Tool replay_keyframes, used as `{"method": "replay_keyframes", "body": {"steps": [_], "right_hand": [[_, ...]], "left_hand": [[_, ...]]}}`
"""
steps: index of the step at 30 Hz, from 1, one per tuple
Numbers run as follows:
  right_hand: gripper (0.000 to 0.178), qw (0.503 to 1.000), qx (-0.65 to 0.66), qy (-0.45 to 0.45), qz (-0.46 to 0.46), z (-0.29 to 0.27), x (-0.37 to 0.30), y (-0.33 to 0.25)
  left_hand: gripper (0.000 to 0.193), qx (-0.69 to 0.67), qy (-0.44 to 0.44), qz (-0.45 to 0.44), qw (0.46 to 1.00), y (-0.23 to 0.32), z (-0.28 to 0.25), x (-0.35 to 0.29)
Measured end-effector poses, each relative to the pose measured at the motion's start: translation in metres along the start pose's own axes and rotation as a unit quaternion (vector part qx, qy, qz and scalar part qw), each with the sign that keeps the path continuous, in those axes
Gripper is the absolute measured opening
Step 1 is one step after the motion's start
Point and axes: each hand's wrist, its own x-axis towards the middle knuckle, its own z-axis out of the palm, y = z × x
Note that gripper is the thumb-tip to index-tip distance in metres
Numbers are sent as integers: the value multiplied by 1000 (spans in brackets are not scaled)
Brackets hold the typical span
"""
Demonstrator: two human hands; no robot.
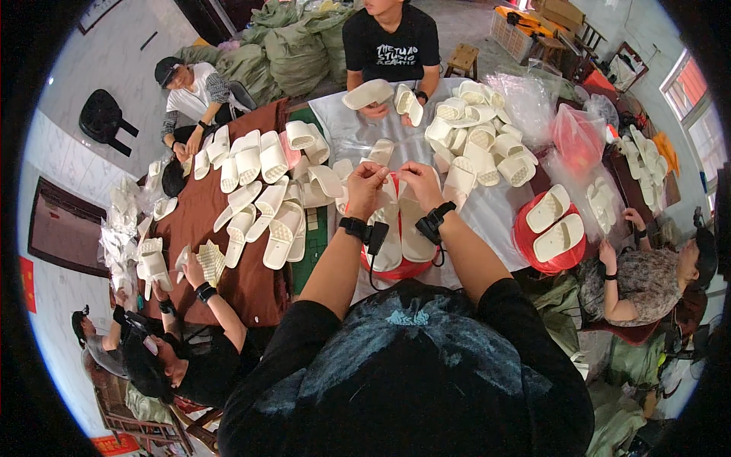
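My left hand (365, 190) and my right hand (421, 187) are close together over the table, their thumbs and fingertips pinched. Whatever lies between the fingertips is too small to make out. Directly below them a pair of cream slippers (416, 242) lies side by side on a round red support (397, 272), toes partly hidden by my hands. Just right of my right hand is a loose cream slipper (460, 181). Another slipper (378, 152) lies beyond my fingers.
Cream slippers crowd the brown cloth (251, 293) at left, and a slipper heap (480, 133) stands at far right. A second red support (525, 245) bears two slippers. Several people work around the table; the person opposite (390, 42) holds slippers. Plastic bags (579, 137) lie right.
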Motion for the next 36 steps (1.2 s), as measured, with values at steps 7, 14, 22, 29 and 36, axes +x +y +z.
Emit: {"method": "replay_keyframes", "body": {"steps": [7, 14, 22, 29, 36], "right_hand": [[19, 1000, -31, -6, -5, 3, -3, 3], [17, 1000, -13, 6, -12, 2, 1, 9], [16, 999, -27, 12, -14, 1, 3, 9], [16, 1000, -26, 2, -10, 3, 3, 10], [17, 999, -38, -2, -24, 3, 5, 13]], "left_hand": [[10, 27, -9, 23, 999, -9, -4, -4], [14, 15, -19, 16, 1000, -5, -1, -4], [14, -44, -3, -20, 999, -6, -3, 0], [16, -80, -30, -22, 996, -9, -10, 1], [16, -72, -19, -34, 997, -7, -6, 0]]}}
